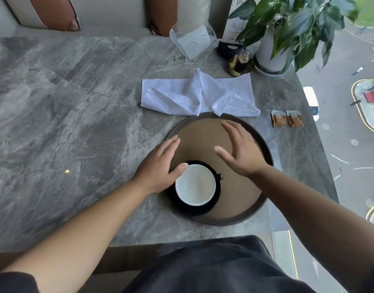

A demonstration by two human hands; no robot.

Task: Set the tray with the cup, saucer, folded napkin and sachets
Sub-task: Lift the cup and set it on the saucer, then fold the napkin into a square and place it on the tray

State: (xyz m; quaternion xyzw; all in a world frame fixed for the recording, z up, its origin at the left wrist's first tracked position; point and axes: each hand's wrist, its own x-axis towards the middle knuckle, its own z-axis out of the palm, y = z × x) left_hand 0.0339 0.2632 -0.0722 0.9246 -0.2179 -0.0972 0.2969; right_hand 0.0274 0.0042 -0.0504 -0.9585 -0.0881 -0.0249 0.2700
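A round brown tray (205, 132) with a dark rim lies on the grey marble table. At its near left a cup (195, 185), white inside, stands on a black saucer (215, 199). My left hand (158, 166) rests flat at the tray's left rim, its thumb touching the cup's rim, fingers apart. Over the middle of the tray my right hand (241, 149) hovers open and holds nothing. A white cloth napkin (194, 94) lies loosely rumpled on the table just beyond the tray. Two brown sachets (287, 118) lie side by side to the right of the tray.
At the back right stand a clear napkin holder (192, 42), a gold toothpick jar (240, 64), a black base with a menu card (229, 49) and a potted plant (273, 49). The table's right edge (321, 144) runs along a window. Cushions sit behind the table.
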